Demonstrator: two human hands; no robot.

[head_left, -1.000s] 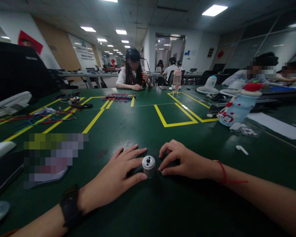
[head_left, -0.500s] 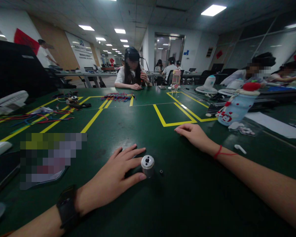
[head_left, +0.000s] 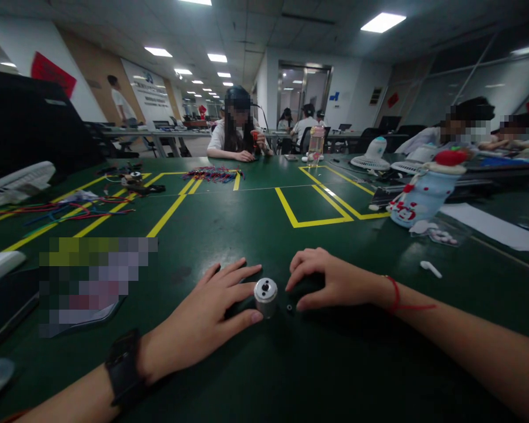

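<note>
A small silver cylinder [head_left: 265, 297] stands upright on the dark green table [head_left: 229, 217], its top showing a dark centre and small holes. Beside it, my left hand [head_left: 209, 314] rests with fingers spread; the thumb and index finger are at the cylinder's left side, not wrapped round it. A tiny dark ring-shaped part [head_left: 290, 308] lies just right of the cylinder. My right hand [head_left: 326, 279] hovers over that part's right side, thumb and fingers apart, holding nothing.
Wires [head_left: 83, 207] and a wire bundle [head_left: 214, 173] lie on the far left half. A blue bottle [head_left: 427, 191], a white earbud [head_left: 431, 269] and paper [head_left: 496, 226] are on the right. Across the table sits a person [head_left: 235, 126] holding something red.
My right hand has moved left and nearer, towards the tiny part, and its fingers have parted. My left hand stays beside the cylinder. The person opposite has raised a red object.
</note>
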